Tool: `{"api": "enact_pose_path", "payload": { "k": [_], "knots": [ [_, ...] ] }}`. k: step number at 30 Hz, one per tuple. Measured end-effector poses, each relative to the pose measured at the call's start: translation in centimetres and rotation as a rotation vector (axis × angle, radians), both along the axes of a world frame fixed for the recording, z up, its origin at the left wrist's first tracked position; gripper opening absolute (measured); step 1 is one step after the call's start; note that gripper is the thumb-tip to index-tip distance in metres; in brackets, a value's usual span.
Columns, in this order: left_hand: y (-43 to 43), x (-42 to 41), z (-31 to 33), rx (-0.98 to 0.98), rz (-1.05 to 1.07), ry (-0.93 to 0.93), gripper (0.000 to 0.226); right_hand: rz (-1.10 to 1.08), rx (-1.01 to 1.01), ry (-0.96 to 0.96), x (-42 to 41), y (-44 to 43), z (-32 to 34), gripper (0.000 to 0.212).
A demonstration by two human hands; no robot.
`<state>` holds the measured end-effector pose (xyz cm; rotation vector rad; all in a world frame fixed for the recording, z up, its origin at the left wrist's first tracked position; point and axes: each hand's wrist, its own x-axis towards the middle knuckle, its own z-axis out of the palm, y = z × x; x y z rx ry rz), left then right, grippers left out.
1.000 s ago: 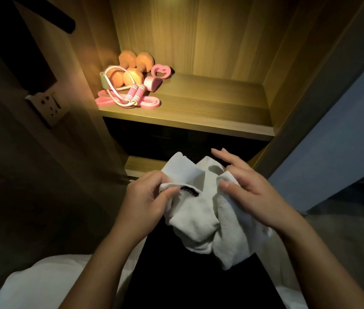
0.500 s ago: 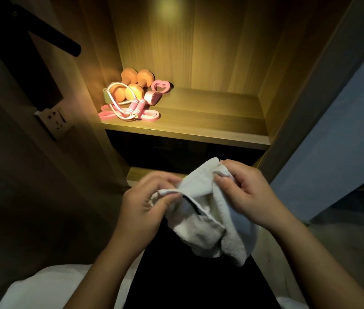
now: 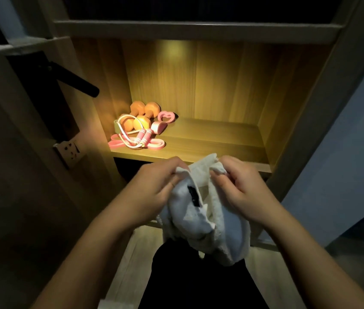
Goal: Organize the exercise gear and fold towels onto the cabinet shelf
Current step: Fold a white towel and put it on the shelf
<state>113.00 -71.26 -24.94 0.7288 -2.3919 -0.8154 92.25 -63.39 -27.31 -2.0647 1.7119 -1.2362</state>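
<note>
Two hands on one towel, we logged. At left centre of the frame a wall socket (image 3: 69, 150) sat on the dark panel. On the left end of the lit shelf (image 3: 221, 139) we saw the gear grouped: orange dumbbells (image 3: 142, 112) at the back, and a pink jump rope (image 3: 142, 138) lying over a pink band (image 3: 155, 144) in front.

Lower centre, the left hand (image 3: 154, 188) pinched the towel's upper edge, fingers curled, thumb on the cloth. The white towel (image 3: 210, 219) was off the shelf, bunched between both hands. It hung toward the bottom of the frame, long axis roughly top to bottom, black tag showing. The right hand (image 3: 241, 186) gripped the other part of that edge, fingers curled in too. The hands were close; we could not tell if they touched.

Key relation, we judged: the bare shelf lay straight up-frame from the hands, just past the towel's top and right of the gear. The right hand was slightly nearer it. The fold looked unfinished to us.
</note>
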Motion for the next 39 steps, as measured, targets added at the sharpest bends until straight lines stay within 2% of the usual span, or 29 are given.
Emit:
{"api": "enact_pose_path", "payload": {
  "k": [2,4,6,11,15,19,25,31,34,39],
  "knots": [
    [0.4,-0.5,-0.2,0.056,-0.095,-0.051,0.033,0.043,0.005,0.005,0.7,0.4,-0.2,0.020],
    [0.5,-0.6,-0.9,0.020,-0.117,-0.018,0.026,0.077,0.046,-0.020,1.2,0.9,-0.6,0.017],
    [0.7,-0.8,-1.6,-0.017,-0.057,0.096,0.018,0.109,0.076,-0.047,1.4,1.3,-1.2,0.016],
    [1.8,-0.8,-2.8,0.145,0.080,0.213,0.010,0.197,0.111,-0.075,1.5,2.0,-2.3,0.025],
    [1.1,-0.8,-2.8,0.104,0.048,0.157,0.010,0.228,0.146,-0.084,1.4,2.2,-2.9,0.022],
    [0.2,-0.5,-2.8,0.237,0.003,0.070,0.018,0.284,0.152,-0.078,1.7,2.4,-3.3,0.025],
    [-0.6,0.0,-3.1,0.226,-0.146,0.010,0.007,0.294,0.229,-0.094,1.6,2.7,-4.2,0.027],
    [0.1,-0.3,-4.1,0.165,-0.126,0.077,0.002,0.275,0.236,-0.110,1.6,2.7,-4.6,0.034],
    [0.5,-0.4,-4.5,0.096,-0.140,0.119,0.006,0.284,0.232,-0.120,1.6,2.7,-4.6,0.034],
    [0.3,-0.5,-4.9,0.217,-0.087,0.070,0.008,0.303,0.226,-0.113,1.8,2.8,-5.0,0.037]
  ]
}}
